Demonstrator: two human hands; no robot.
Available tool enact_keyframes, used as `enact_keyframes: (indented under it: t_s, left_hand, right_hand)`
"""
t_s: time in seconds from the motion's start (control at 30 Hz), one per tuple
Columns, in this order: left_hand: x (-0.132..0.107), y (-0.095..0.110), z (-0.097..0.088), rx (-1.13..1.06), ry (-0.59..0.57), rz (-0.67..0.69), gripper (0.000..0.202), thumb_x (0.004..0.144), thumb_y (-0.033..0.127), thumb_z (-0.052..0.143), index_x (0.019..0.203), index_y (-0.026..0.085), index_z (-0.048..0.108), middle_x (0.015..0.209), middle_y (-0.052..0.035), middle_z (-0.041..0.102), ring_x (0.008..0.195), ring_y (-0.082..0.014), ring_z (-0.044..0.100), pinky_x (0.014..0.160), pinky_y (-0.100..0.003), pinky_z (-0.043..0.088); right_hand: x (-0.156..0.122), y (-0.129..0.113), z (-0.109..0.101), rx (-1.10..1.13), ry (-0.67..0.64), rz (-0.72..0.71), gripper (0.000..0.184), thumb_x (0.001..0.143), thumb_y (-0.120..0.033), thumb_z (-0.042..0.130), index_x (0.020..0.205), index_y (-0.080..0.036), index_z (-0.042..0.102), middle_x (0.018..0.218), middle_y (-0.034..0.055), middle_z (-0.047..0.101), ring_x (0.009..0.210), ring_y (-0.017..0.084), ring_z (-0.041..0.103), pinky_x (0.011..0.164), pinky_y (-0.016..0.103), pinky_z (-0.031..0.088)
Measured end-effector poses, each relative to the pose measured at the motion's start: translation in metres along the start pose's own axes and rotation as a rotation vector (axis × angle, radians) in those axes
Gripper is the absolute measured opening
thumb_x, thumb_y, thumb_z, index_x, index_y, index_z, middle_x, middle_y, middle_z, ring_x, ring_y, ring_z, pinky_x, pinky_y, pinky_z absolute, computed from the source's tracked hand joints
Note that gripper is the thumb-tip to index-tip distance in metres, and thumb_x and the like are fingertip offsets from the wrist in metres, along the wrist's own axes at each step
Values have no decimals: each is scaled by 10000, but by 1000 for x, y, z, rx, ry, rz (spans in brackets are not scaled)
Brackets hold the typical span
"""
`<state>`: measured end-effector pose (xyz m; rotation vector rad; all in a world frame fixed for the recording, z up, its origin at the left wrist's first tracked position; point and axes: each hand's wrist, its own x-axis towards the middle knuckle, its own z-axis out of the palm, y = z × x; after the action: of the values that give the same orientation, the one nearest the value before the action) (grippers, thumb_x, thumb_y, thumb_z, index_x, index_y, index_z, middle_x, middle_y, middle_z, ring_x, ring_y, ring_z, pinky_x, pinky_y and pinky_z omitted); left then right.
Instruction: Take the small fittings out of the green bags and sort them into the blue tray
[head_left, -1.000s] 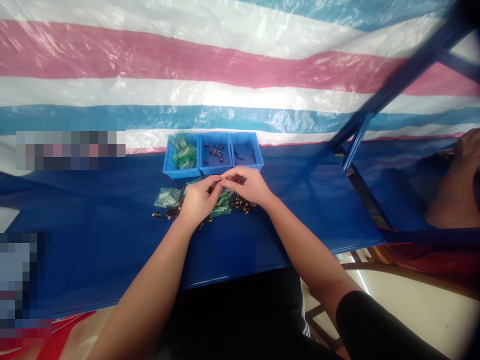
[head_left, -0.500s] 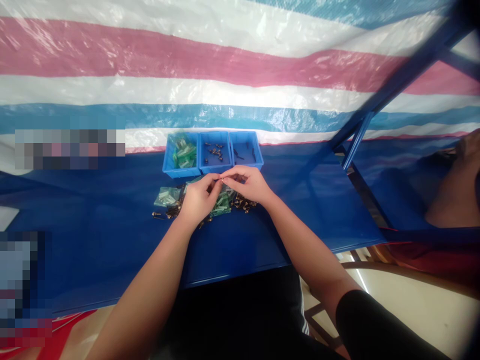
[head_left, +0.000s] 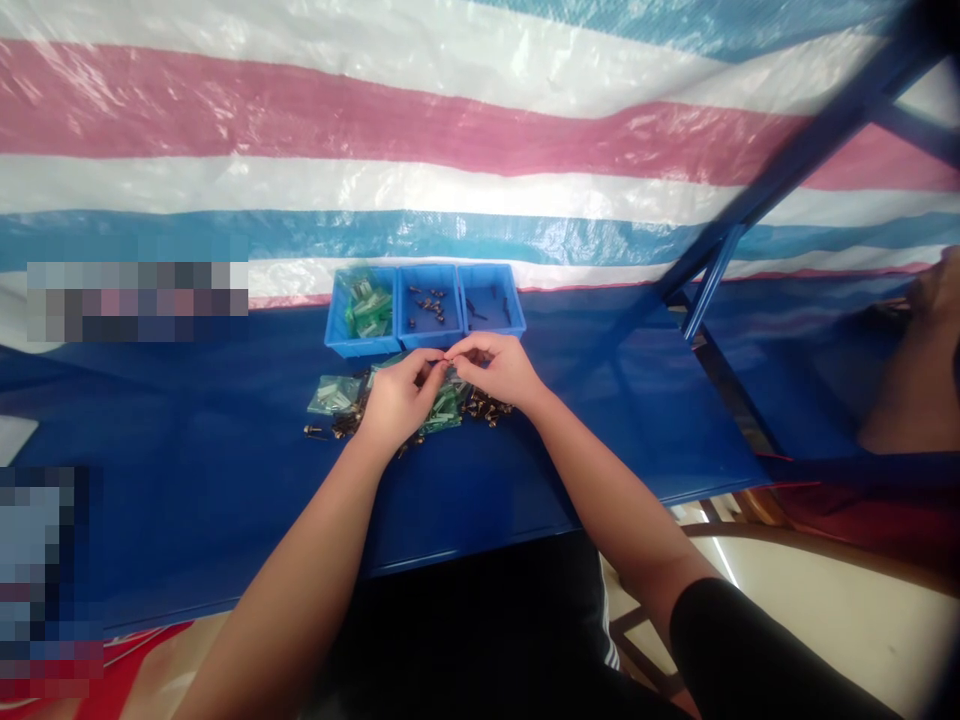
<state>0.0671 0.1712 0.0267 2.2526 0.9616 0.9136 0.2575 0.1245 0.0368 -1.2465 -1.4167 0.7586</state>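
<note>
My left hand (head_left: 406, 395) and my right hand (head_left: 496, 368) meet fingertip to fingertip above the table. Both are closed in a pinch; whatever sits between the fingers is too small to make out. Under and around them lie small clear-green plastic bags (head_left: 335, 393) with pale pieces inside. Loose dark and brass-coloured screw-like parts (head_left: 486, 408) are heaped beside the right hand, and a few more lie left of the left hand. Just beyond the hands stand three joined blue bins: the left bin (head_left: 360, 347) holds green bags, the middle bin (head_left: 427, 338) screw-like parts, the right bin (head_left: 491, 300) thin dark pieces.
The blue table (head_left: 247, 480) runs across the view before a striped plastic sheet (head_left: 450, 130). A blue metal frame (head_left: 787, 150) rises at the right. Another person's arm (head_left: 911, 370) shows at the far right edge. Blurred-out patches cover parts of the left side.
My right hand's fingertips have shifted very slightly to the right, still touching the left hand's. The person's arm at the far right has moved a little. The bins and loose parts look the same.
</note>
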Motion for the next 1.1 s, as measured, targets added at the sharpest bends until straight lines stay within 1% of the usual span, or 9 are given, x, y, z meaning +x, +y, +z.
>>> enact_keyframes:
  t_s: [0.23,0.4,0.5,0.6,0.67,0.8,0.97,1.1]
  left_hand:
    - [0,1,-1,-3,0,-27,303,1024,443,578,1102,186,719,678,26,645,539,-107,531,584,-233,407]
    - [0,1,-2,-16,4,-29,293,1027,441,572,1082,189,710,675,27,643,538,-107,533,582,-231,406]
    - [0,2,-2,-7,10,-43,293,1028,443,564,1069,188,702,657,29,634,542,-111,540,591,-234,413]
    - [0,3,-2,-3,15,-52,303,1032,445,547,1072,182,692,663,22,641,560,-119,560,605,-238,424]
    - [0,4,-2,-7,17,-52,307,1034,448,541,1077,183,689,674,18,649,571,-121,570,610,-239,428]
    - [0,3,-2,3,22,-49,313,1039,455,527,1089,192,689,680,19,654,575,-124,577,609,-237,429]
    - [0,2,-2,7,24,-57,310,1046,446,522,1091,189,688,695,16,670,580,-124,591,617,-236,432]
    - [0,2,-3,5,11,-54,305,1053,438,515,1071,189,689,716,7,685,607,-128,611,636,-239,440]
  right_hand:
    - [0,4,0,-5,6,-11,182,820,-258,661,910,-170,793,862,44,795,666,132,644,649,271,530]
    - [1,7,-1,-40,7,-25,198,835,-255,653,941,-166,794,910,48,806,702,133,662,704,278,547]
    - [0,7,-2,-55,-37,-34,241,831,-228,644,1004,-169,802,952,51,810,723,134,673,700,273,548]
    - [-1,6,-2,-36,-91,-44,288,825,-228,657,1066,-167,801,929,49,805,729,139,685,655,262,536]
    - [-1,7,-2,-30,-80,-46,289,833,-252,677,1081,-168,800,915,50,803,726,142,689,647,265,540]
    - [-1,8,-1,-29,-45,-34,271,875,-314,696,1093,-186,793,945,53,810,721,141,697,693,289,580]
    - [-1,7,-1,-50,-52,-30,242,880,-319,719,1068,-190,802,1020,68,819,791,159,730,691,289,588]
    - [-1,9,0,-26,-39,-39,252,892,-343,728,1071,-187,813,1045,75,823,805,164,739,727,306,602]
